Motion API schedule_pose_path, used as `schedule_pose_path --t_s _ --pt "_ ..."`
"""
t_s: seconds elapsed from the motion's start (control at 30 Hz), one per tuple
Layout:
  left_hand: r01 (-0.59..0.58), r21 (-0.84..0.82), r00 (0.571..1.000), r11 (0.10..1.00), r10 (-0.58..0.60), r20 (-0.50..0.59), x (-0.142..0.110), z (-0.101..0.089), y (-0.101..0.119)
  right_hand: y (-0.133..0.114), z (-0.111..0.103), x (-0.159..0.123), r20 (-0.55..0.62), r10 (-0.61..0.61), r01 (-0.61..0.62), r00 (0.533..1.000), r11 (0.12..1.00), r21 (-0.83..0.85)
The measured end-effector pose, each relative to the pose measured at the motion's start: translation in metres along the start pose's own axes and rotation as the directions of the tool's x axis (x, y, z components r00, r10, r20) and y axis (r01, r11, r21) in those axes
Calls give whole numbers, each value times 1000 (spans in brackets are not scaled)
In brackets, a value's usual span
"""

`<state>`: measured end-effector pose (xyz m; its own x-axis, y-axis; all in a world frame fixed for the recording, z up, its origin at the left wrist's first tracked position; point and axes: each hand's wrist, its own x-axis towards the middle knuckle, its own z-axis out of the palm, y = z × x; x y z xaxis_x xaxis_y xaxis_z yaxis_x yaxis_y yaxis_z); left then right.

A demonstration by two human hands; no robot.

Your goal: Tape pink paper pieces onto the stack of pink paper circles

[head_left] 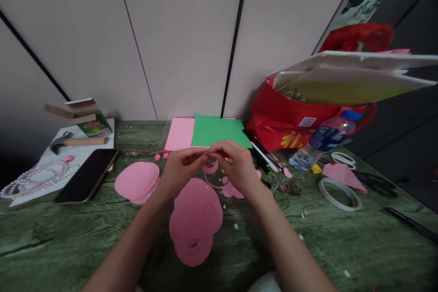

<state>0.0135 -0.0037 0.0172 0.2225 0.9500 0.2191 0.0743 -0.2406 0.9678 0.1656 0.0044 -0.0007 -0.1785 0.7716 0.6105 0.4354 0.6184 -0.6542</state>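
Observation:
Above the middle of the green table, my left hand [183, 168] and my right hand [236, 159] meet at the fingertips, both closed in a pinch. What they hold is mostly hidden by the fingers. Just below the fingertips shows a small curved pink paper piece [212, 167]; whether it is gripped I cannot tell. A roll of clear tape [216, 184] lies beneath the hands. Nearer me, overlapping pink paper cutouts [195, 210] form a pile between my forearms. To their left lies a stack of pink paper rounds [137, 180], close to my left wrist.
At left lie a phone [89, 175], a hammer [82, 141], a bead string [37, 178] and an opened box [91, 121]. Green paper [219, 132] lies by the wall. Rightward stand a red bag [284, 121] and a water bottle [323, 141]; a tape roll [338, 195] lies nearer.

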Motion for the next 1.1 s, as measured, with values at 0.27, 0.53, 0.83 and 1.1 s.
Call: schedule_pose_path --t_s 0.27,0.53,0.83,1.1 --pt "-10 0 998 1000 10 -58 1 -3 0 -6 9 -3 -59 8 -4 998 998 63" --pt "79 -126 996 989 -85 -40 0 -2 -3 -7 12 -3 -43 58 -53 997 993 102" --pt "86 -321 974 943 -147 -170 4 -11 -10 -8 8 1 246 350 -427 904 707 563" --pt "29 -162 976 986 -64 -209 5 -9 -13 -4 9 1 213 425 -461 880 656 598"
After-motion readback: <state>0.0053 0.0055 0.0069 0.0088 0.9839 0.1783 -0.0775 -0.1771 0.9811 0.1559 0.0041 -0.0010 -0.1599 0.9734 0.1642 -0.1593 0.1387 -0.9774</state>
